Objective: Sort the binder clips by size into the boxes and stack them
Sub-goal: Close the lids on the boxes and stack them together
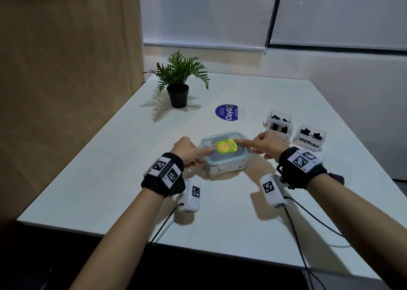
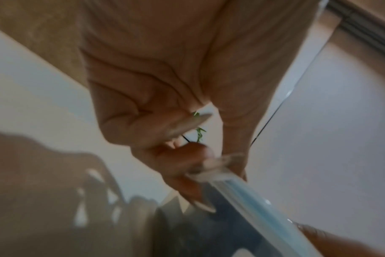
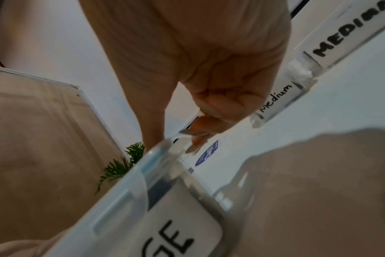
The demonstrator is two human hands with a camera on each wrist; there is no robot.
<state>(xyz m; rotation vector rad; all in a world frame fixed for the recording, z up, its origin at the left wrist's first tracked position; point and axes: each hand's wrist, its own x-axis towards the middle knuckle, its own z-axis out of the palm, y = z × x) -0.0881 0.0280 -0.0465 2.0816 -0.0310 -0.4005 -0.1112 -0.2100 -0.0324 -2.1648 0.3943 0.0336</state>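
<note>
Push the lid flat under both pointing fingers; left grip pinches its side flap, right grip I cannot tell

Blue-rimmed lid, green-yellow sticker, black clips, white table

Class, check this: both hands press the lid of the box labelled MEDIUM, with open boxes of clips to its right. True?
One slip: the right wrist view shows that box's label ending in GE, evidently LARGE, not MEDIUM. The left hand and right hand do press its lid.
</note>
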